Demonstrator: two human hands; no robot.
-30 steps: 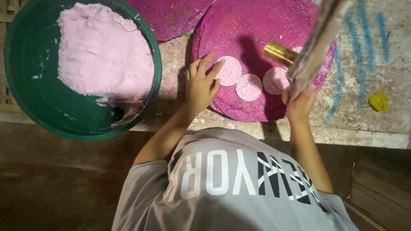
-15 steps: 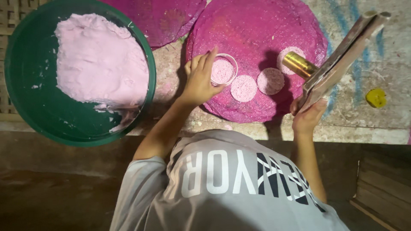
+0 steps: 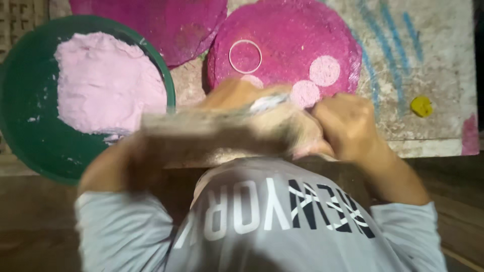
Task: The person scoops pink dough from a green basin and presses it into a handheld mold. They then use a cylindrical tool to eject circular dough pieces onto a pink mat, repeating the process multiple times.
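— What are you seeing at the far left?

— The green bowl is sitting at your left on the surface, with a mound of pale pink dough filling its upper part. It is looking soft and sticky, likely to smear, so pinching off small lumps would suit it better than grabbing at the whole mass.

— And my hands?

— You are bringing both together just above your chest. Your left hand is blurred; its fingers seem to be curling around the flat stick, which is lying crosswise and stretching out leftward toward the bowl. I cannot tell how tightly they are closing. Your right hand is clenching at the stick's right end, fingers folded shut. The stick is looking stiff and light, best held near that end.

— Beyond them?

— A magenta disc is lying past your hands, carrying a thin white ring and pale pink rounds, thin and probably fragile. A second disc is lying up left. A small yellow lump is resting well apart at the right.
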